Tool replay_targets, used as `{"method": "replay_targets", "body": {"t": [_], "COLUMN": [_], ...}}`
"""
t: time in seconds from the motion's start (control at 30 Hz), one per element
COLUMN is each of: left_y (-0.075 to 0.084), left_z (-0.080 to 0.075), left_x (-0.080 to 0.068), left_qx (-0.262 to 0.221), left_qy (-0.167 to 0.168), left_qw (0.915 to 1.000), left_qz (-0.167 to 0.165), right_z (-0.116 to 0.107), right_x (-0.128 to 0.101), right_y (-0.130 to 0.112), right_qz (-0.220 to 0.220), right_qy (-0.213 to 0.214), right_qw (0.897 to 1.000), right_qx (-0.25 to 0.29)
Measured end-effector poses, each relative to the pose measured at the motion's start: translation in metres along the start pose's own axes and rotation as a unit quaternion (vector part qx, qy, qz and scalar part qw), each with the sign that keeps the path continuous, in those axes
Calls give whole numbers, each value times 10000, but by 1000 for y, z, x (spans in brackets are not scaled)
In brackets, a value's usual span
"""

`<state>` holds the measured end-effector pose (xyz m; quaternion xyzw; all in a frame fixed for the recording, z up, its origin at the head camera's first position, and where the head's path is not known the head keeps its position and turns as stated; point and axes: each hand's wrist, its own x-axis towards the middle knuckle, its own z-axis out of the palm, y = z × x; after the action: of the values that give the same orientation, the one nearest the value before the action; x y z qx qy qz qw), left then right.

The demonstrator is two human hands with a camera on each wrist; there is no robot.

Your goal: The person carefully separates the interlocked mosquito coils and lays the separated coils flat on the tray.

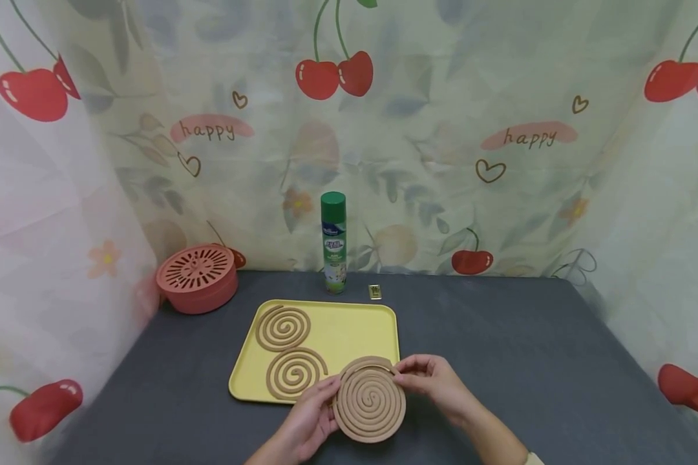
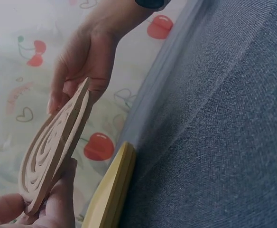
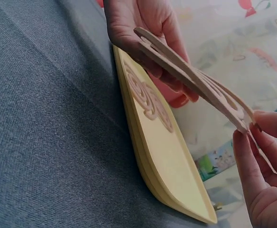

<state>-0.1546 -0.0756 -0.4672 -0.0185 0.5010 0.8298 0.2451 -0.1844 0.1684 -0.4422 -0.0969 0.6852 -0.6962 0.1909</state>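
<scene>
A brown mosquito coil (image 1: 370, 403), wound tightly, is held up between both hands over the tray's near edge. My left hand (image 1: 311, 416) grips its left rim, thumb on the face turned to me. At the upper right rim, my right hand (image 1: 436, 382) pinches the outer end between thumb and fingers. Edge-on in the left wrist view, the held coil (image 2: 50, 147) shows two layers slightly parted at one end. Two looser spiral coils, a far one (image 1: 283, 328) and a nearer one (image 1: 295, 373), lie on the left part of the yellow tray (image 1: 360, 326).
Behind the tray stands a green spray can (image 1: 334, 248), with a small gold-coloured piece (image 1: 375, 292) to its right. A round red slotted-lid container (image 1: 198, 281) sits at the back left of the dark cloth-covered table (image 1: 500, 349). Patterned curtains (image 1: 430, 161) enclose the back and sides.
</scene>
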Motion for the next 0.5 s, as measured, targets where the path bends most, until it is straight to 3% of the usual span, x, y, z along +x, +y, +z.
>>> {"method": "replay_targets", "body": {"t": [0.27, 0.5], "left_y": [0, 0], "left_z": [0, 2], "left_x": [-1, -2], "left_qx": [117, 275], "left_qy": [131, 206], "left_qw": [9998, 9994], "left_qz": [101, 38], "right_z": [1, 0], "right_x": [-2, 0], "right_y": [-3, -3], "right_qz": [-172, -75], "right_qy": [224, 44], "right_qw": [9986, 9993], "right_qx": [-439, -366]}}
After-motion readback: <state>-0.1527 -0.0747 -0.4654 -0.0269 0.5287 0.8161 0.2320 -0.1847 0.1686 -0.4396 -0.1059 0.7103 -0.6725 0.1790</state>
